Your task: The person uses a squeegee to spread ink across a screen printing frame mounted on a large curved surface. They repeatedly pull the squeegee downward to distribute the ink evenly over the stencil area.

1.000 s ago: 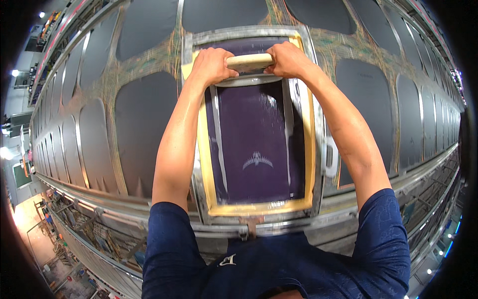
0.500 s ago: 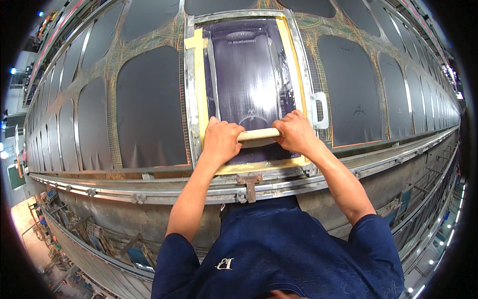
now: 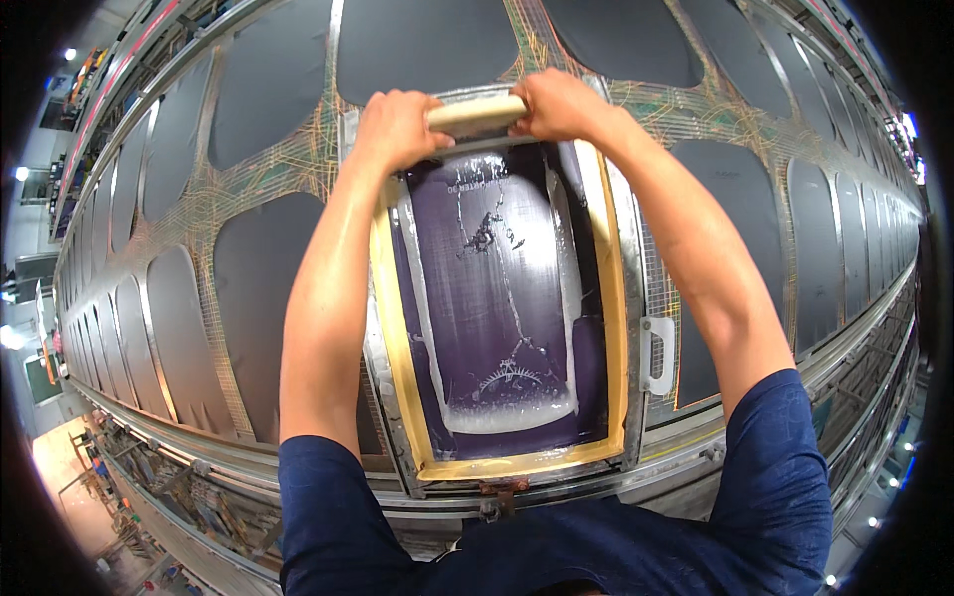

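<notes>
My left hand and my right hand are both closed on the pale bar of a squeegee, one near each end. It lies across the far end of a screen-printing frame. Yellow tape lines the frame's inner edges. Inside, the dark purple mesh looks wet and shiny. Streaks and blotches of fluid run down its middle, and a pale band of fluid curves along its near end. The squeegee's blade edge is mostly hidden from me.
A white handle sticks out from the frame's right side. Rows of dark rounded panels lie along the long table on both sides. A metal rail follows the table's near edge, with a small rusty bracket below the frame.
Both hands have carried the squeegee from the near end of the frame to its far end. Streaks and blotches of fluid now show on the mesh, and my view has shifted forward.
</notes>
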`<control>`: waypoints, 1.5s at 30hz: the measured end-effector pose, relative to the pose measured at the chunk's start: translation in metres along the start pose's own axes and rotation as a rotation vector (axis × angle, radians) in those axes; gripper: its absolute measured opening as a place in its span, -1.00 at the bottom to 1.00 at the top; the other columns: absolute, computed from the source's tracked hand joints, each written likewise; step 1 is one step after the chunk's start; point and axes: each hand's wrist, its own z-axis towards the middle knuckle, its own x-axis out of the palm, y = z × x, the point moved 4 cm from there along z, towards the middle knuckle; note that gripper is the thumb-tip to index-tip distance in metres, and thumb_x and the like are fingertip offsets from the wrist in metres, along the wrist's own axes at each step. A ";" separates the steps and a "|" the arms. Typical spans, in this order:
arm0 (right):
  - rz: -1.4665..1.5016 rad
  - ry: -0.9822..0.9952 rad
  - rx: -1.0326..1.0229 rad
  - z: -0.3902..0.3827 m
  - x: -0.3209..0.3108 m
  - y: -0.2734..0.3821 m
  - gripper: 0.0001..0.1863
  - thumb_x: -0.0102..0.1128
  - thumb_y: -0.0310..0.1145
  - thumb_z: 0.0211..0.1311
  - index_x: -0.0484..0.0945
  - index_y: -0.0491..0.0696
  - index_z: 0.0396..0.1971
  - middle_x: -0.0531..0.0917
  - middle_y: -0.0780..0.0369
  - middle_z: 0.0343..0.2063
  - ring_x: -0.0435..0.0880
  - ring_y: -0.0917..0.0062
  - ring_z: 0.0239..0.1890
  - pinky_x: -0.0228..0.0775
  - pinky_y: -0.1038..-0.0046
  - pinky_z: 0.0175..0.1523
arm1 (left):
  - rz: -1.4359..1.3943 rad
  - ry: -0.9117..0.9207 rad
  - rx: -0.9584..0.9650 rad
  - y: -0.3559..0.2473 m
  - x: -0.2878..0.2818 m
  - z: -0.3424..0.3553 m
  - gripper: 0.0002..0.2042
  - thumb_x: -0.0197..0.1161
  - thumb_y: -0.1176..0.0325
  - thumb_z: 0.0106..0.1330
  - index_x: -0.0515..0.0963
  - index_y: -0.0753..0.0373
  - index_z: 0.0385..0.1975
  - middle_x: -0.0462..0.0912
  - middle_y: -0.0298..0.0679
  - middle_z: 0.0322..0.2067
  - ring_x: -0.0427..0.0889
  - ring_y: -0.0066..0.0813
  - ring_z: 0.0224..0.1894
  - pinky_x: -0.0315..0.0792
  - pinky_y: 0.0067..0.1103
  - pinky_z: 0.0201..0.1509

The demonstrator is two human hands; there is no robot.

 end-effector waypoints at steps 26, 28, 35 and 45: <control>-0.049 -0.152 -0.067 -0.369 0.111 0.196 -0.72 0.44 -0.46 -0.15 0.64 -0.01 -0.32 0.70 0.26 -0.41 0.66 0.32 -0.22 0.35 0.29 0.01 | -0.165 -0.178 0.043 -0.186 0.043 -0.392 -0.68 0.49 0.43 -0.17 0.74 0.09 -0.31 0.76 -0.37 -0.37 0.66 -0.35 -0.33 0.37 -0.36 -0.07; -0.045 -0.167 -0.076 -0.371 0.109 0.197 -0.70 0.43 -0.46 -0.14 0.65 -0.01 -0.30 0.70 0.26 -0.38 0.66 0.33 -0.20 0.35 0.30 0.00 | -0.143 -0.166 0.045 -0.187 0.043 -0.391 -0.70 0.50 0.42 -0.15 0.74 0.09 -0.31 0.76 -0.37 -0.38 0.66 -0.33 -0.33 0.38 -0.36 -0.06; -0.054 -0.086 -0.076 -0.269 0.079 0.141 -0.79 0.46 -0.27 -0.04 0.56 0.03 -0.53 0.66 0.18 -0.60 0.70 0.18 -0.41 0.40 0.15 -0.17 | -0.173 -0.066 0.056 -0.131 0.022 -0.281 -0.75 0.53 0.35 -0.07 0.76 0.05 -0.32 0.75 -0.27 -0.41 0.69 -0.23 -0.29 0.40 -0.32 -0.05; -0.039 -0.041 -0.001 -0.024 0.000 0.020 -0.73 0.52 -0.22 -0.03 0.71 -0.04 -0.35 0.75 0.05 -0.43 0.75 0.09 -0.26 0.58 0.13 -0.11 | -0.035 -0.052 0.033 -0.011 -0.005 -0.030 -0.58 0.59 0.12 -0.06 0.76 0.09 -0.16 0.76 -0.06 -0.36 0.74 -0.01 -0.21 0.58 -0.24 -0.02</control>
